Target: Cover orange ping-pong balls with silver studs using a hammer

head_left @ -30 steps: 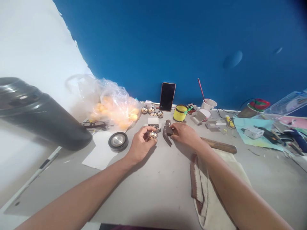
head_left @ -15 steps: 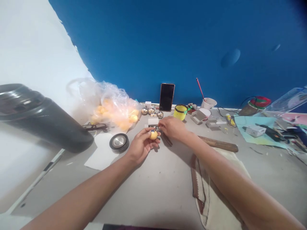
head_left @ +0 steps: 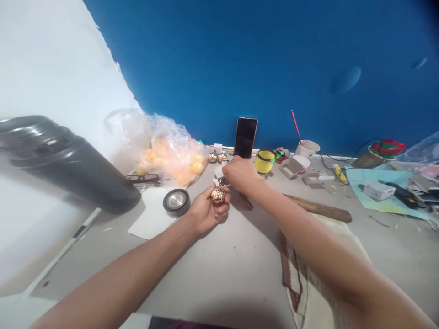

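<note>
In my left hand, fingers curl around a small yellow-gold ball covered with dark, shiny spots. Just beyond it, my right hand reaches over a small white box with dark bits at its near side. The right fingers bend downward and are mostly hidden, so what they pinch cannot be made out. Behind the hands, similar spotted balls rest near the wall, partly covered by my right hand. A dark curved strip lies beneath the right wrist.
Left stand a large dark bottle, a round lid on white paper and a plastic bag of yellow-orange balls. A phone leans on the wall. Right are a yellow cup, a wooden stick and a cream cloth.
The ball in my left hand now shows a spotted face where mostly plain yellow showed before. My right hand has moved away from the ball, farther back over the box. The view has shifted slightly.
</note>
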### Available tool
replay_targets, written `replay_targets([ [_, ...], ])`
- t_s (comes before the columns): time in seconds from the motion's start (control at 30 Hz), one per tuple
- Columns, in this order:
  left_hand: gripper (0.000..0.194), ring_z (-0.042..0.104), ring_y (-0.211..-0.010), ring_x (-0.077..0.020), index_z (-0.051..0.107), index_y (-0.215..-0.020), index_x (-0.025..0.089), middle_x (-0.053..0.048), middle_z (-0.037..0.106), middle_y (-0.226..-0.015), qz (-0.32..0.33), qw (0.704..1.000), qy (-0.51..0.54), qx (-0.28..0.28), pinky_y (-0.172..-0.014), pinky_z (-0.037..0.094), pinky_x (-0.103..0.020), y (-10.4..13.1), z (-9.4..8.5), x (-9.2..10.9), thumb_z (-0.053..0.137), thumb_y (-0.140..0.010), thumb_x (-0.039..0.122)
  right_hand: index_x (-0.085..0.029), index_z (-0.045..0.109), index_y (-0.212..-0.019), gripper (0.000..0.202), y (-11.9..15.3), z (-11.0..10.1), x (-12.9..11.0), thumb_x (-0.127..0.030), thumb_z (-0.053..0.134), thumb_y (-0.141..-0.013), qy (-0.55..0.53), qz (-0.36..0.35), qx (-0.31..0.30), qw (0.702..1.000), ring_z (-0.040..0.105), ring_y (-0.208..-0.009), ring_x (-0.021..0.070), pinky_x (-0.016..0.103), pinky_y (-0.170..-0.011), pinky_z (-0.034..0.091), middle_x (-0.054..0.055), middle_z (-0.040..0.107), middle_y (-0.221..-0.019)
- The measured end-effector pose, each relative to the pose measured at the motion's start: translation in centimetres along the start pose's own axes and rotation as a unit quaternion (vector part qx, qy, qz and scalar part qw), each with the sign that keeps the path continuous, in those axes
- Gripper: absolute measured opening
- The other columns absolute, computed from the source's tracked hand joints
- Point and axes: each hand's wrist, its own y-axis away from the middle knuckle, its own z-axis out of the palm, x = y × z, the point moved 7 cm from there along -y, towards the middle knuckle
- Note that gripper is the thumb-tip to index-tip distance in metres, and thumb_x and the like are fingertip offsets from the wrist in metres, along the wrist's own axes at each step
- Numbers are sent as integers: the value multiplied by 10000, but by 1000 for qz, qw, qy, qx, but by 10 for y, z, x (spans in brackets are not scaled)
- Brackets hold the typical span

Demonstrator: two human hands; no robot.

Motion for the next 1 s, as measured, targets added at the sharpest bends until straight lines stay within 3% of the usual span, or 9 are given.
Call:
replay_targets([
  [0.37,472,460,-416,-115,632,-828,139,-54,611,-655,-12,1000,6,-6,-415,328,-227,1,3,1,323,-1062,409,-70,780,-1000,213,-8,9,-2,-150,610,-899,9,8,-50,999,733,-1017,321,347,-807,553,244,769,-989],
  [0.87,436,495,-452,-123,647,-854,139,-65,625,-671,-4,1000,-7,0,-453,361,-228,0,2,1,379,-1045,425,-96,762,-1036,260,-5,16,0,-157,528,-939,-9,19,-51,998,724,-1030,329,355,-798,532,225,760,-1057],
  [1.0,422,499,-458,-122,643,-848,142,-62,627,-665,-7,1000,-4,-1,-468,376,-227,-1,1,0,396,-1041,424,-129,745,-1036,237,-1,10,4,-204,565,-902,-44,33,-18,998,727,-968,305,329,-752,502,190,766,-1042],
])
